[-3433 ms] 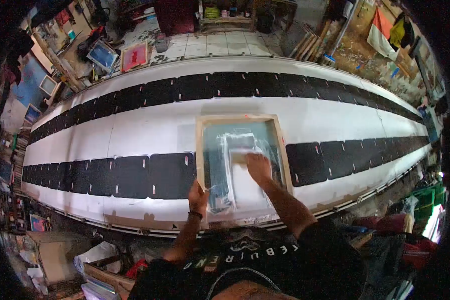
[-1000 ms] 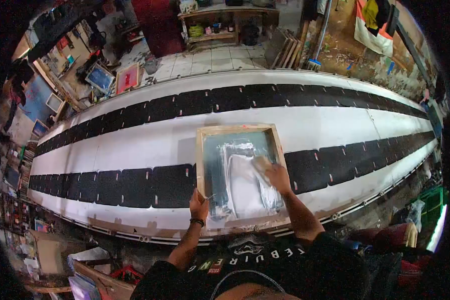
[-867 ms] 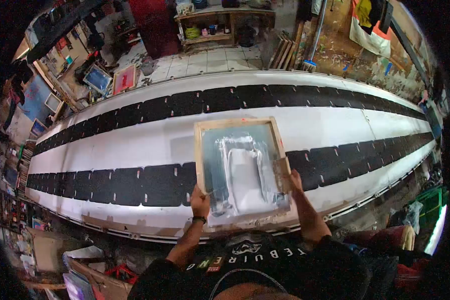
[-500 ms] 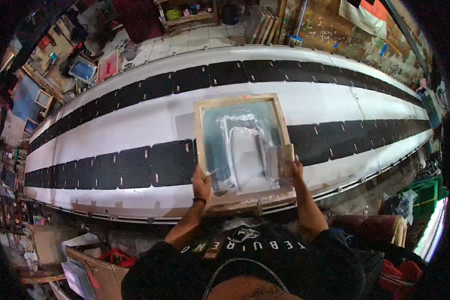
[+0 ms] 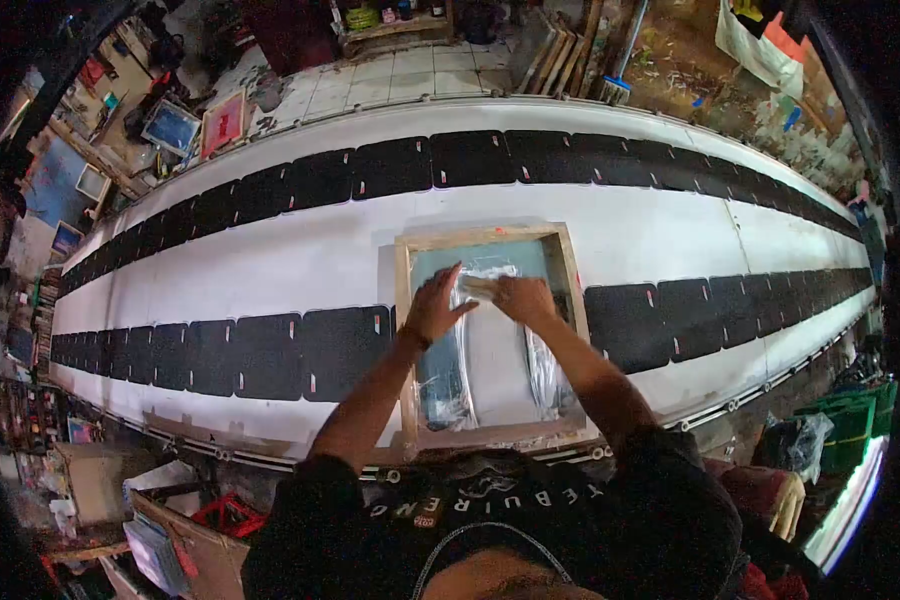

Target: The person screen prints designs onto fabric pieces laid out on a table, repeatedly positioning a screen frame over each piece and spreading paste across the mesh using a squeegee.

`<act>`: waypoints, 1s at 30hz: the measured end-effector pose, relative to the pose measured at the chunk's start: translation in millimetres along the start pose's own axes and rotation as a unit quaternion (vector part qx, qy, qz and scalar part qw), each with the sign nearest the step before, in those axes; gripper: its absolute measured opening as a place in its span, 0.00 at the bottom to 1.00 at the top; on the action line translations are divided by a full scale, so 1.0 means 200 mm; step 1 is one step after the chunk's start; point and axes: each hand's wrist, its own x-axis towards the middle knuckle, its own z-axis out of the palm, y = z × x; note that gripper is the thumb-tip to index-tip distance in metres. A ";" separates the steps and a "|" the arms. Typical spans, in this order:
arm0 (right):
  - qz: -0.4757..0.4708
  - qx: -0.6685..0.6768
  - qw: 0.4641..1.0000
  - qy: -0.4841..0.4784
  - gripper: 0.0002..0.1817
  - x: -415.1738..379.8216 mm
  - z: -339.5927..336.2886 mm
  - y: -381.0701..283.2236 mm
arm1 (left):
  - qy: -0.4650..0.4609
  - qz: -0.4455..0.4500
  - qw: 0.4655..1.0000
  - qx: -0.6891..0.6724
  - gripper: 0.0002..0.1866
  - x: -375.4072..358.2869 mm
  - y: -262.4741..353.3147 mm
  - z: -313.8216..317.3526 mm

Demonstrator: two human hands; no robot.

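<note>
Lying inside wooden frame point(image 5: 450, 238): squeegee point(image 5: 478, 287), right hand point(image 5: 523, 299) gripping; left hand point(image 5: 434, 308) at its end, hold unclear, likely steadying.

The right grip point(image 5: 522, 299) covers the right end of the squeegee point(image 5: 480, 287), and its fingertips are hidden. Whether the left grip point(image 5: 434, 308) touches the squeegee's other end is too blurred to tell. Below the left grip, the forearm point(image 5: 370, 392) hides part of the frame's point(image 5: 403, 270) left bar. Whatever lies on the tabletop point(image 5: 300, 240) beneath the frame is out of sight. To either side of the grips, the labels (mere flecks, really) on the black panels point(image 5: 340, 352) are too small to read. Far beyond the grips, the picture's top edge cuts off the shelf unit point(image 5: 395, 36).
</note>
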 end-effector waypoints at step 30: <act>-0.074 -0.008 0.982 0.172 0.18 -0.31 0.46 0.00 | 0.088 -0.356 0.923 -0.118 0.37 -1.14 0.01 0.17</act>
